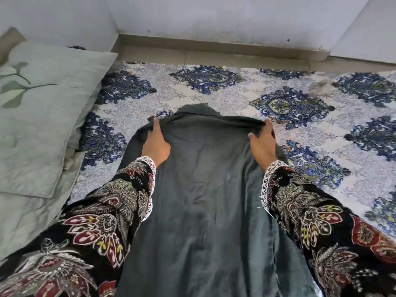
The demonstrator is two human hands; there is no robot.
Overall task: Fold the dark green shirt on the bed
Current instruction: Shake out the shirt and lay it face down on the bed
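The dark green shirt hangs lengthwise down the middle of the view, its collar end at the far side over the patterned bed sheet. My left hand grips the shirt's left shoulder, fingers curled under the cloth. My right hand grips the right shoulder the same way. The shoulder line is stretched taut between both hands. The collar flops forward past that line onto the bed. The lower part of the shirt runs toward me and out of frame. Both arms wear black floral sleeves.
A pale green pillow with a leaf print lies at the left on a matching quilt. A white wall with a beige ledge borders the bed's far side. Blue-and-white sheet spreads to the right.
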